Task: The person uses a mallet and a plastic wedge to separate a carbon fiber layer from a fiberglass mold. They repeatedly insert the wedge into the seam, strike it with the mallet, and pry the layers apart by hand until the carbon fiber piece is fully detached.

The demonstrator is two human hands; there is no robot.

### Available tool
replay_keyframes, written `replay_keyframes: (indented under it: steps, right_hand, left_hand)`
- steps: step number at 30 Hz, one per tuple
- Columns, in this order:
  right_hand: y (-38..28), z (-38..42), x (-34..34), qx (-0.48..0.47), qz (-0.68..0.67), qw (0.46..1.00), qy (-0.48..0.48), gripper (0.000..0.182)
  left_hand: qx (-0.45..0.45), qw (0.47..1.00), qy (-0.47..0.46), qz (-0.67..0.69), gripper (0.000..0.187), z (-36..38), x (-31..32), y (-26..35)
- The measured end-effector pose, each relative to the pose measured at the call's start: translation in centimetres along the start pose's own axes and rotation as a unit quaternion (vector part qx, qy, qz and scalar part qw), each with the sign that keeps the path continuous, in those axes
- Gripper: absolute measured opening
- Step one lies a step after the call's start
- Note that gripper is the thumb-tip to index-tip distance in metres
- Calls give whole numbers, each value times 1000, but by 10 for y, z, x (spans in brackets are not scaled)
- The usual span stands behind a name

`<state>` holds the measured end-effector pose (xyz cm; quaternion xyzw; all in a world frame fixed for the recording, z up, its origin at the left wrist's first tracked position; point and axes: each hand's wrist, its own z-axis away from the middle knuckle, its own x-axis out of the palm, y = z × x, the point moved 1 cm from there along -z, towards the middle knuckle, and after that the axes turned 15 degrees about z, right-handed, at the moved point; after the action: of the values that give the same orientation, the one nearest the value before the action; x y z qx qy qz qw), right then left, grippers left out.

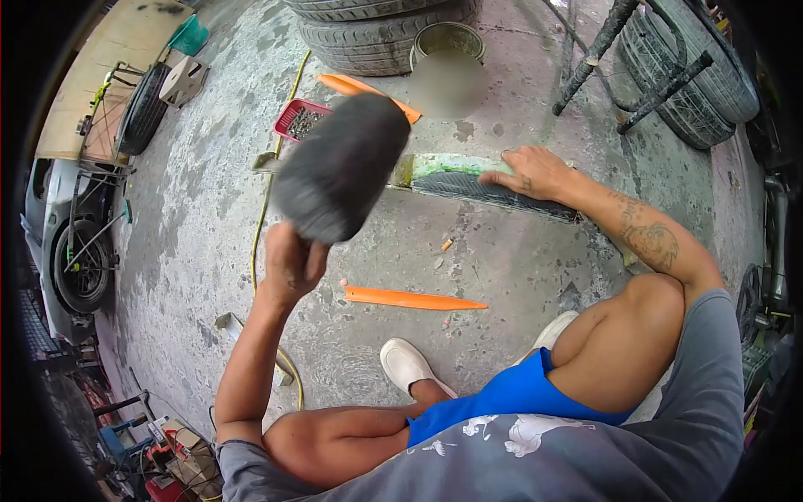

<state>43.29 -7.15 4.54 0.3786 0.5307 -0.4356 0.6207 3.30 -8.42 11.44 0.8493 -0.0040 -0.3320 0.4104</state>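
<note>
My left hand (pixel 288 263) is shut on the handle of a big black rubber mallet (pixel 339 167), whose head is raised above the concrete floor. My right hand (pixel 531 171) lies flat, fingers spread, on the right part of a long dark ribbed strip (pixel 468 186) with a green edge that rests on the floor. The mallet head hangs just left of the strip's left end. I am low to the ground, knees bent, one white shoe (pixel 406 364) showing.
One orange pointed tool (pixel 414 299) lies near my shoe and another (pixel 360 86) sits beyond the mallet. A red tray (pixel 299 120) of small metal parts, a yellow hose (pixel 266 209), stacked tyres (pixel 376 33), a bucket (pixel 447 38) and more tyres (pixel 694 75) surround me.
</note>
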Motion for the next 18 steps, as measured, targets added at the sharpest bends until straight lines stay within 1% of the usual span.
replay_keyframes:
  steps: [1,2,3,4,5,6,9,10,12,13,14,16,17,18]
  right_hand:
    - [0,-2,-2,-1,1,1000,2,80]
    - [0,-3,-3,5,-9,1000,-19,86]
    - [1,-4,-4,12,-18,999,-39,91]
    - [2,-5,-4,13,-17,999,-35,91]
    - [2,-7,-1,12,-11,999,-31,92]
    - [1,-8,2,10,-8,999,-30,92]
    - [6,-11,11,15,-15,1000,-11,91]
    - [9,-15,7,12,-11,1000,-8,91]
    - [5,-10,10,2,0,1000,4,91]
    - [6,-11,12,-1,1,1000,7,91]
    - [5,-10,15,0,4,1000,17,90]
    - [2,-10,14,4,9,999,33,90]
    - [-2,-10,11,1,27,1000,6,88]
    - [-2,-12,9,-1,46,999,-20,87]
  left_hand:
    - [-67,998,-19,7,10,3,6,-2]
    - [-133,990,-39,15,13,9,13,-9]
    - [-224,969,-89,-47,23,24,17,-33]
    - [-256,950,-149,-99,26,27,19,-42]
    - [-270,942,-165,-108,27,33,18,-45]
    - [-288,933,-183,-115,28,30,16,-35]
    - [-253,958,-103,-85,26,12,11,8]
    - [-189,981,-36,-19,21,8,8,18]
    - [-103,995,-4,-5,18,0,-1,35]
    - [-43,999,14,7,18,9,0,19]
    - [-43,999,15,2,18,15,5,6]
    - [-156,987,-34,29,20,23,21,-22]
    - [-265,954,-122,-71,24,33,25,-41]
    - [-281,940,-164,-100,29,46,25,-56]
